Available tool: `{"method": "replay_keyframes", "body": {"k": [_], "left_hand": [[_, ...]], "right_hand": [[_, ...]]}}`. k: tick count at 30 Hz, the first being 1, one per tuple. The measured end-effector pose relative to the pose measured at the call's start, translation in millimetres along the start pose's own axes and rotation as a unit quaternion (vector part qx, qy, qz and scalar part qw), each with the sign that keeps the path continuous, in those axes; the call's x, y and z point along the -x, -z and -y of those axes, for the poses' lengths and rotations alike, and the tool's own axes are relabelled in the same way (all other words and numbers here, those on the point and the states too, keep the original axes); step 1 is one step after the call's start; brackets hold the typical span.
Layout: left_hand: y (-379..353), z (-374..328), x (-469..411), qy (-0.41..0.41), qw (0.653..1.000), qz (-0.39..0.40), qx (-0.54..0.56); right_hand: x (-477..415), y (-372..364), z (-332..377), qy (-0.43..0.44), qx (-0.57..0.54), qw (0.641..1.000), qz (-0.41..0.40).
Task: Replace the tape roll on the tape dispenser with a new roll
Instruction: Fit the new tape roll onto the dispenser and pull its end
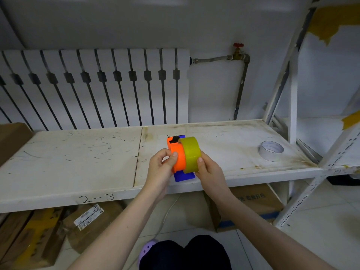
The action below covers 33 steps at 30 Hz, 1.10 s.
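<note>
An orange and blue tape dispenser (176, 156) is held just above the front part of the white shelf (78, 152). My left hand (162, 166) grips its orange side, thumb on the face. Pressed against the dispenser's right side is a yellowish-green tape roll (190, 152), and my right hand (209, 173) holds that roll with the thumb on its outer band. Whether the roll sits on the dispenser's hub is hidden. A white, nearly used-up tape roll (271, 150) lies flat on the shelf at the right.
A white radiator (93, 86) stands behind the shelf, with a pipe and red valve (238, 52) to its right. A cardboard box (11, 139) rests at the shelf's left end. Below it are more cartons (259, 201). White rack uprights (292, 98) rise at the right.
</note>
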<state>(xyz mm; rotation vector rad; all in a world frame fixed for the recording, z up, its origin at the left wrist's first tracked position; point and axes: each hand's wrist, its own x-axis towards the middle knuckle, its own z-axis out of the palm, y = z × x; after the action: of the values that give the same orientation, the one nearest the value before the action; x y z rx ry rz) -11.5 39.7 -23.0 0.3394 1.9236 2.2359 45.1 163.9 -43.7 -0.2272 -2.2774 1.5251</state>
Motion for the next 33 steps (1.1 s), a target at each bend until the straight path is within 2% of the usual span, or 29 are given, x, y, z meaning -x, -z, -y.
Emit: {"method": "replay_keyframes", "body": {"k": [7,10,14,16,19,20,23,25,27,29,33], "left_hand": [[-1.6,-4.8,1.8,0.041,0.997,0.027,0.059],[-8.1,-6.6,5.6,0.023,0.998,0.042,0.043],[-7.3,-7.0,1.9,0.009,1.000,0.014,0.011],[-3.2,-7.7,-0.5,0.019,0.999,0.024,0.014],[0.0,-6.7,1.6,0.020,0.999,0.041,0.010],[0.5,-5.4,2.1,0.015,0.999,0.049,0.009],[3.9,0.1,2.1,-0.015,0.996,0.090,-0.007],[5.7,3.3,1.5,-0.043,0.991,0.121,-0.040],[7.4,5.4,1.5,-0.065,0.985,0.140,-0.073],[10.2,7.8,0.4,-0.083,0.980,0.141,-0.115],[15.4,11.2,-3.8,-0.101,0.957,0.142,-0.231]], "right_hand": [[6.3,1.8,0.9,0.003,0.021,0.996,0.087],[9.5,1.1,8.7,0.004,0.027,0.991,0.132],[11.7,3.6,12.3,0.018,0.015,0.986,0.167],[11.2,6.4,5.8,0.022,-0.003,0.990,0.138],[9.5,12.1,-5.7,-0.053,-0.015,0.998,0.018],[9.1,13.5,-7.4,-0.096,-0.020,0.995,0.015],[7.7,11.9,-9.4,-0.234,-0.112,0.960,0.105],[6.3,9.4,-7.5,-0.282,-0.222,0.926,0.113],[2.7,9.6,-7.5,-0.295,-0.279,0.908,0.101],[1.0,10.6,-8.4,-0.307,-0.290,0.900,0.109],[0.4,8.7,-15.5,-0.311,-0.239,0.909,0.144]]}}
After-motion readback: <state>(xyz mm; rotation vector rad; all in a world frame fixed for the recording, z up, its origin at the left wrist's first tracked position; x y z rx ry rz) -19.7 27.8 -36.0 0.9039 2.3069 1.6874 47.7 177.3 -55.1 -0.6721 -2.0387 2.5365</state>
